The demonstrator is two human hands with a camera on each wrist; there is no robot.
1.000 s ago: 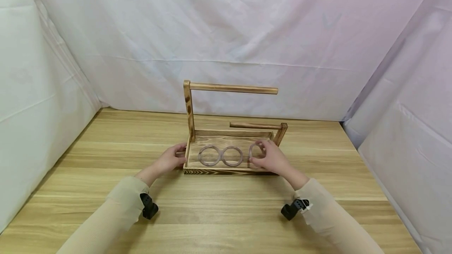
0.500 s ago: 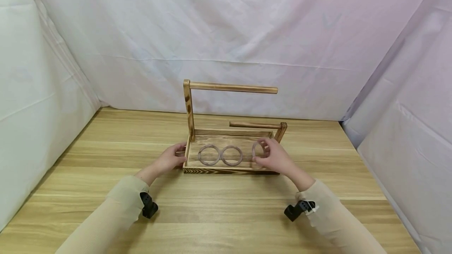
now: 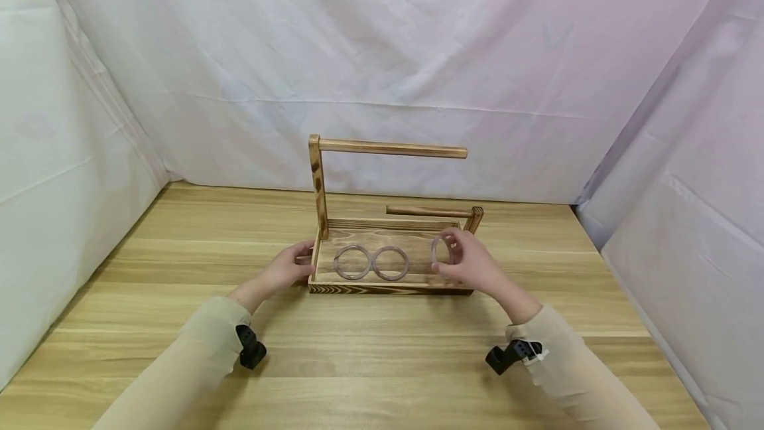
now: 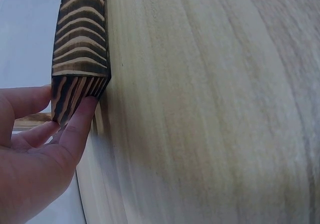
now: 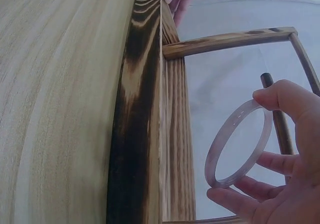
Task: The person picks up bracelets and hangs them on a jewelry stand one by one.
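White cloth (image 3: 382,38) hangs around the pale, wood-grained desk (image 3: 382,357), along its left, back and right sides. From the lower left comes a cream sleeve (image 3: 185,363), with a black device (image 3: 251,348) at the wrist, then the left hand (image 3: 285,269). Its fingers are spread apart and fairly straight, touching the left end of a wooden tray (image 3: 394,289) with dark scorched grain; the tray sits on the desk, one long side facing the person. At that left end stands a tall post (image 3: 318,184), and from its top an upper rod (image 3: 394,148) reaches rightward to a free end. Inside the tray, left of its right-hand portion, two translucent greyish bangles (image 3: 353,277) lie side by side, appearing to touch. Beyond them, a lower rod (image 3: 426,211) runs to a shorter post (image 3: 475,219) at the tray's right end. Just in front, the right hand (image 3: 474,264) pinches a third bangle (image 5: 220,144) between thumb and fingers, the ring held tilted up on edge over the tray's right part. Another black device (image 3: 513,355) and a cream sleeve follow toward the lower right.
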